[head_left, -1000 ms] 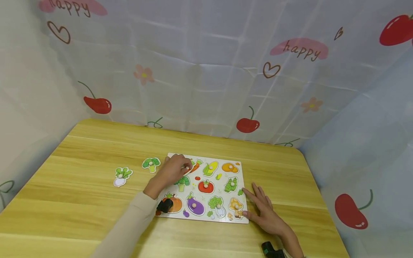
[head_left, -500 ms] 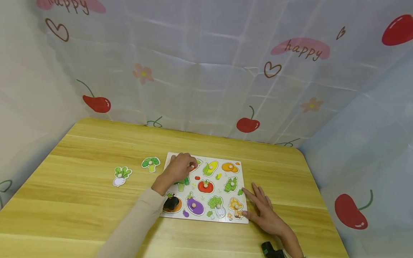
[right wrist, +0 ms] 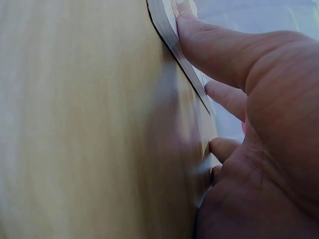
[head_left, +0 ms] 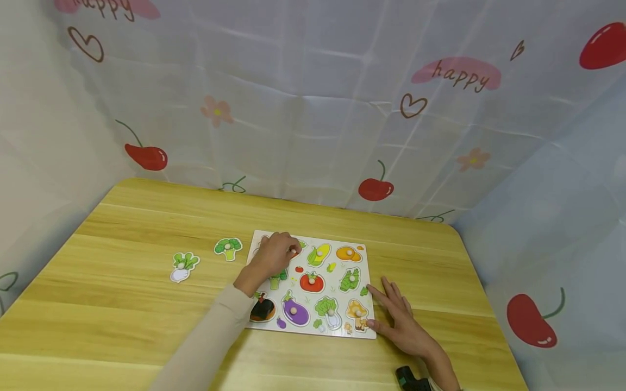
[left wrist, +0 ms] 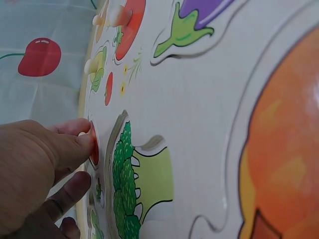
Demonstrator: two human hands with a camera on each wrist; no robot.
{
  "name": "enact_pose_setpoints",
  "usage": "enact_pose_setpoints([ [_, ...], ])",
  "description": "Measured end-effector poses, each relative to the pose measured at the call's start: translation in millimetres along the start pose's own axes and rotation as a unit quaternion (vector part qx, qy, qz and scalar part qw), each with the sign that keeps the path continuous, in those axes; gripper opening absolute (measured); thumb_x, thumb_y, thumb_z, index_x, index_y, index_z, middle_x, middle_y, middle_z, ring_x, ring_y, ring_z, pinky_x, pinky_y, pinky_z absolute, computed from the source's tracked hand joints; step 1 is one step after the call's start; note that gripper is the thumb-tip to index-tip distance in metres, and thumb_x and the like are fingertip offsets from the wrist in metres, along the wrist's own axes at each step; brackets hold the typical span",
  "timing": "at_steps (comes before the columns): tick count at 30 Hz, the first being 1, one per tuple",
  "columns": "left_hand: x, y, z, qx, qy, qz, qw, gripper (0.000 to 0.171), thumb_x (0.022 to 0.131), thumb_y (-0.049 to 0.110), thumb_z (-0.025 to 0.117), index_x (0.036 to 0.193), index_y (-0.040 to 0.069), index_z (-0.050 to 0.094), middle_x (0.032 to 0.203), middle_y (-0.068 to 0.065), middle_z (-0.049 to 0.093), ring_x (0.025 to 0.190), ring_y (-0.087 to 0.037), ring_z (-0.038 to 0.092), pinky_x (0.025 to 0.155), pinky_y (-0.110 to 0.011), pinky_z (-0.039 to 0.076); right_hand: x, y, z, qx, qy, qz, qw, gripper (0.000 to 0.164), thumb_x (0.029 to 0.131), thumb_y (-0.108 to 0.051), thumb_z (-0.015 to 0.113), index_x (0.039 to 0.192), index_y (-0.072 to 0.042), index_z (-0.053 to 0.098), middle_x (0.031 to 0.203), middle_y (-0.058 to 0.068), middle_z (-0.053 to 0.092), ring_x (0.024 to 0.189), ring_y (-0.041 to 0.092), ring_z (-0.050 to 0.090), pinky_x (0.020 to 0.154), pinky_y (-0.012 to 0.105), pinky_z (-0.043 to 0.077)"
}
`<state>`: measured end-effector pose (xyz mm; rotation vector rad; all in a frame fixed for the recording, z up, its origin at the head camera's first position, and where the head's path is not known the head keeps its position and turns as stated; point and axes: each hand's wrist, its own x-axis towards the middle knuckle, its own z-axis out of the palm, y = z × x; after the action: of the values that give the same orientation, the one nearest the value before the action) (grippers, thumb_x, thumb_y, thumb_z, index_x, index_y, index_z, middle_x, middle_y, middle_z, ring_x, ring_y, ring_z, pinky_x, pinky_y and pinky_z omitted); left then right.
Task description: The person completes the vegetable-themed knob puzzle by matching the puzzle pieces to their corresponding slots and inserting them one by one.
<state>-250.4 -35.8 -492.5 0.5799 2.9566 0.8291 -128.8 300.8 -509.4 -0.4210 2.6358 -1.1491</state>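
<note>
My left hand (head_left: pixel 275 255) reaches over the upper left of a white vegetable puzzle board (left wrist: pixel 199 89). Thumb and forefinger pinch the knob of a carrot puzzle piece (left wrist: pixel 94 144), which lies at its slot, mostly covered by the hand in the head view. Below it, the board's broccoli slot (left wrist: pixel 154 174) shows its printed picture with no piece in it. My right hand (head_left: pixel 401 326) has its fingers spread at the board's right edge, with the thumb and forefinger touching the edge.
A broccoli piece (head_left: pixel 227 248) and a white radish piece (head_left: pixel 185 267) lie on the wooden table (head_left: pixel 122 304) left of the board. Tomato (head_left: pixel 311 282), eggplant (head_left: pixel 295 311) and several other knobbed pieces sit in the board. A printed curtain (head_left: pixel 293 136) hangs behind the table.
My left hand has moved slightly right with the carrot piece, from left of the carrot slot to over it. My right hand and the board have stayed in place.
</note>
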Motion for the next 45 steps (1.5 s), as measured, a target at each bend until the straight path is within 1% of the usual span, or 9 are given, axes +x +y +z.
enact_pose_setpoints([
  [5, -1.8, 0.7, -2.1, 0.011, -0.001, 0.007, 0.9999, 0.013, 0.094, 0.009, 0.068, 0.099, 0.017, 0.076, 0.099, -0.002, 0.069, 0.091, -0.025, 0.056, 0.076, -0.041, 0.039, -0.1, -0.2, 0.0, -0.001, 0.0, 0.0, 1.0, 0.07, 0.094, -0.029, 0.07, 0.156, -0.021, 0.037, 0.167, 0.025, 0.001, 0.15, 0.053, -0.011, 0.109, 0.077, -0.009],
  [12, -6.9, -3.7, -9.0, -0.021, 0.002, 0.008, 0.9998, 0.018, 0.095, 0.008, 0.066, 0.108, 0.017, 0.074, 0.113, -0.004, 0.07, 0.1, -0.027, 0.052, 0.083, -0.044, 0.039, 1.1, 0.3, 1.2, 0.0, -0.001, -0.001, 1.0, 0.07, 0.094, -0.029, 0.07, 0.156, -0.02, 0.037, 0.167, 0.024, 0.0, 0.15, 0.053, -0.012, 0.109, 0.077, -0.009],
  [17, -12.2, -10.4, -16.0, -0.02, 0.014, 0.011, 0.9997, 0.018, 0.095, 0.01, 0.067, 0.111, 0.015, 0.073, 0.112, -0.004, 0.069, 0.103, -0.027, 0.053, 0.083, -0.045, 0.041, 0.9, 0.4, 0.8, 0.004, -0.001, -0.002, 1.0, 0.07, 0.094, -0.028, 0.07, 0.156, -0.02, 0.037, 0.167, 0.025, 0.001, 0.15, 0.053, -0.012, 0.109, 0.077, -0.009],
  [20, -16.9, -16.1, -20.8, -0.024, 0.028, 0.012, 0.9993, 0.017, 0.095, 0.011, 0.068, 0.11, 0.013, 0.073, 0.108, -0.005, 0.07, 0.1, -0.027, 0.054, 0.081, -0.043, 0.041, 0.4, -0.1, 0.3, 0.005, 0.001, -0.003, 1.0, 0.07, 0.094, -0.028, 0.07, 0.155, -0.02, 0.038, 0.167, 0.025, 0.001, 0.15, 0.053, -0.012, 0.109, 0.077, -0.009],
  [24, -24.9, -28.1, -27.2, -0.046, 0.052, -0.001, 0.9976, 0.015, 0.093, 0.011, 0.07, 0.108, 0.011, 0.074, 0.101, -0.005, 0.069, 0.093, -0.026, 0.053, 0.077, -0.04, 0.039, 1.1, -0.2, 0.5, 0.004, -0.002, -0.005, 1.0, 0.069, 0.094, -0.028, 0.07, 0.155, -0.02, 0.038, 0.167, 0.025, 0.001, 0.15, 0.053, -0.011, 0.109, 0.077, -0.01],
  [30, -34.4, -44.8, -37.0, -0.043, 0.06, -0.006, 0.9972, 0.015, 0.093, 0.008, 0.069, 0.108, 0.01, 0.073, 0.096, -0.003, 0.067, 0.09, -0.025, 0.051, 0.074, -0.038, 0.037, 1.6, -0.4, 1.1, 0.008, -0.001, -0.005, 1.0, 0.07, 0.094, -0.027, 0.07, 0.155, -0.019, 0.038, 0.167, 0.026, 0.001, 0.15, 0.054, -0.012, 0.108, 0.078, -0.01],
  [34, -40.2, -50.6, -44.4, -0.037, 0.068, -0.008, 0.997, 0.016, 0.094, 0.006, 0.067, 0.109, 0.009, 0.073, 0.098, -0.005, 0.068, 0.091, -0.027, 0.052, 0.073, -0.037, 0.036, 1.6, -0.2, 1.4, 0.007, 0.0, -0.006, 1.0, 0.07, 0.094, -0.029, 0.07, 0.156, -0.02, 0.037, 0.167, 0.025, 0.001, 0.15, 0.054, -0.012, 0.108, 0.078, -0.01],
  [39, -49.5, -57.0, -53.3, -0.049, 0.084, -0.021, 0.995, 0.017, 0.094, 0.004, 0.066, 0.109, 0.009, 0.072, 0.107, -0.009, 0.07, 0.097, -0.03, 0.053, 0.077, -0.041, 0.037, 1.1, 0.4, 1.5, 0.011, 0.003, -0.007, 1.0, 0.07, 0.094, -0.028, 0.07, 0.155, -0.019, 0.038, 0.166, 0.026, 0.0, 0.149, 0.054, -0.013, 0.108, 0.077, -0.01],
  [45, -59.5, -71.8, -63.6, -0.042, 0.092, -0.04, 0.994, 0.017, 0.093, 0.004, 0.068, 0.109, 0.008, 0.072, 0.109, -0.012, 0.069, 0.097, -0.033, 0.052, 0.078, -0.045, 0.037, 0.5, 0.3, 0.3, 0.007, -0.001, -0.003, 1.0, 0.07, 0.094, -0.029, 0.07, 0.155, -0.021, 0.038, 0.167, 0.025, 0.0, 0.15, 0.053, -0.013, 0.109, 0.077, -0.01],
])
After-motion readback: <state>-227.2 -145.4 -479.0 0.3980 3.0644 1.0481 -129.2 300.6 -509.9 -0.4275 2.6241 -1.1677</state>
